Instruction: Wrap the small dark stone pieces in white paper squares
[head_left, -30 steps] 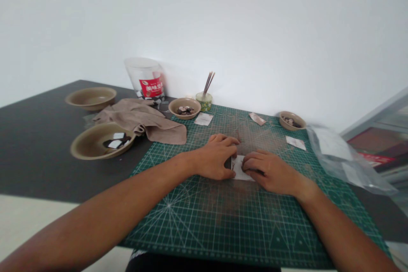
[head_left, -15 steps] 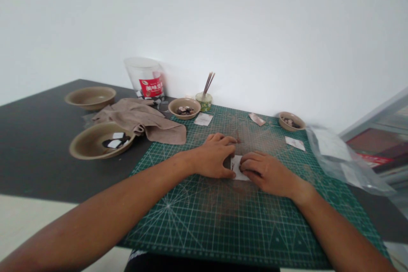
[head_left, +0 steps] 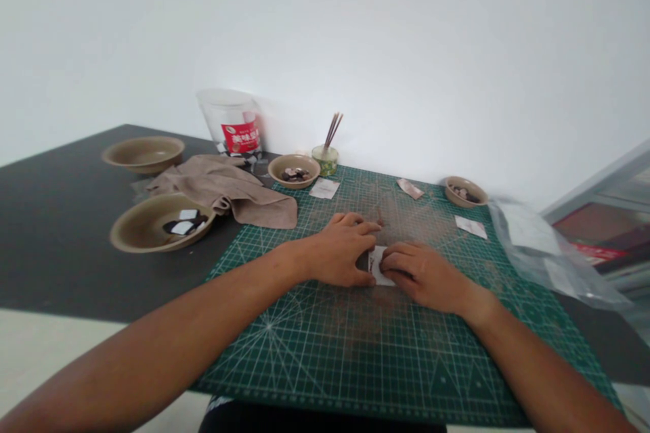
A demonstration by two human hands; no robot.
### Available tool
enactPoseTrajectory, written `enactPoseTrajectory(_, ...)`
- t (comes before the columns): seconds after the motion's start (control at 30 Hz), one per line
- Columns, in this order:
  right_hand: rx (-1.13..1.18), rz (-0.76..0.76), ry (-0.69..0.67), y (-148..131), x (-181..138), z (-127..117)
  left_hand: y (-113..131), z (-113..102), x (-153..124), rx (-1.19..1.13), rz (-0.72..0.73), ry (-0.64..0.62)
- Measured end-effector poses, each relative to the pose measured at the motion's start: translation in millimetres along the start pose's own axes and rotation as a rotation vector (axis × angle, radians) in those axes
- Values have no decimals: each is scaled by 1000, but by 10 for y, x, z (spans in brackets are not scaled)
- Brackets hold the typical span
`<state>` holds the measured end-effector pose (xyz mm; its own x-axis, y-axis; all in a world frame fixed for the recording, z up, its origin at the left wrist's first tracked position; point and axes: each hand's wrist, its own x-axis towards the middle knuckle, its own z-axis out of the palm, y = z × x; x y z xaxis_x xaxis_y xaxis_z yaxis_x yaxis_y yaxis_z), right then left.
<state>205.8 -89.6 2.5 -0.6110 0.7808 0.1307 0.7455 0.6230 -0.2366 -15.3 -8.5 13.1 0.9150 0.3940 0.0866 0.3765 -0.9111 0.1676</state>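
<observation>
Well past left hand (head_left: 339, 254), sticks (head_left: 333, 130) in cup (head_left: 328, 165)

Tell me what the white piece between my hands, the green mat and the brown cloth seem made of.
The white piece: perhaps matte paper; it looks flat and thin, though your right hand hides part. The green mat: probably plastic, matte, lying flat with printed-looking grid lines. The brown cloth: likely soft textile, dull, in loose folds.
</observation>
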Motion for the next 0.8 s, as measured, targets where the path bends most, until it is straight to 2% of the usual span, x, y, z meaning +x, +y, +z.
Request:
enactPoseTrajectory(0.13,-26,55,14,-2,-2,-11,2,-1,-14,-11,11,-13)
enactPoseTrajectory(0.27,-6,10,-12,-21,12,8,1,9,-17,-23,22,-18)
enactPoseTrajectory(0.47,9,128,87,30,-2,0,-3,41,-36,-36,-7,-10)
enactPoseTrajectory(0.63,73,17,21,-2,15,44,-25,85,-55,-47,6,-17)
enactPoseTrajectory(0.73,41,118,92,38,36,31,-39,108,-54,-42,-7,-14)
enactPoseTrajectory(0.8,62,170,92,70,16,-16,-42,111,-55,-40,-20,-18)
